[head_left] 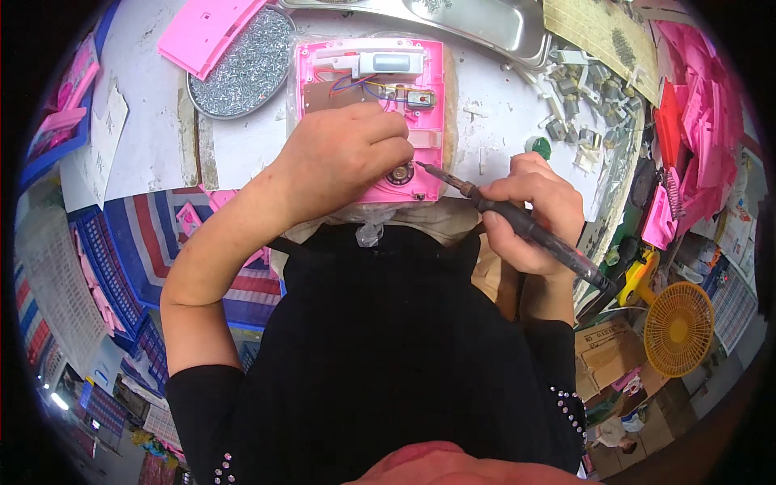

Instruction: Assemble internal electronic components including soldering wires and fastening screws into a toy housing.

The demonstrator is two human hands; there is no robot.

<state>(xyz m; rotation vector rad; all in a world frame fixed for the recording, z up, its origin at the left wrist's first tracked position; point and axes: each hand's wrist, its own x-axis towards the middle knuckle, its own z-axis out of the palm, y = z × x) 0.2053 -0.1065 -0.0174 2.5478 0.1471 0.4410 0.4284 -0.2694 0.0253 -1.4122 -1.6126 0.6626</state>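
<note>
Soldering at the lower edge of an open pink plastic housing (420, 121), by the look of it: the soldering iron (517, 222) tip sits just beside a small round metal part (399, 173), likely a speaker or buzzer, seated near the housing's bottom rim. Housing lies flat on the white worktable (242, 145), directly ahead of the person, back removed. Inside: a white and grey block across the top, a brown board at left, thin coloured wires (364, 84) running to a small component (419, 99) at right.

Left hand (343, 158) is curled into a loose fist, pressing down on the housing's lower left half and pinning it. Whether anything sits between those fingers cannot be told. Right hand (529, 214) is wrapped closed around the iron's dark handle, pencil fashion, tip aimed left.

Judgement: the joint at the round part is the step in hand; tip looks close to contact, but touching or not is too fine to tell. Next move calls for a steady short approach, keeping the tip off the pink plastic rim and the left fingertips right beside it.

Outward: round tray of small screws (242, 65) up left, with a loose pink panel (206, 32) overlapping it. Steel tray (485, 24) along the top. Scatter of small grey and white parts (574, 89) to the right, heap of pink mouldings (695, 105) beyond. Yellow fan (677, 327) low right.
</note>
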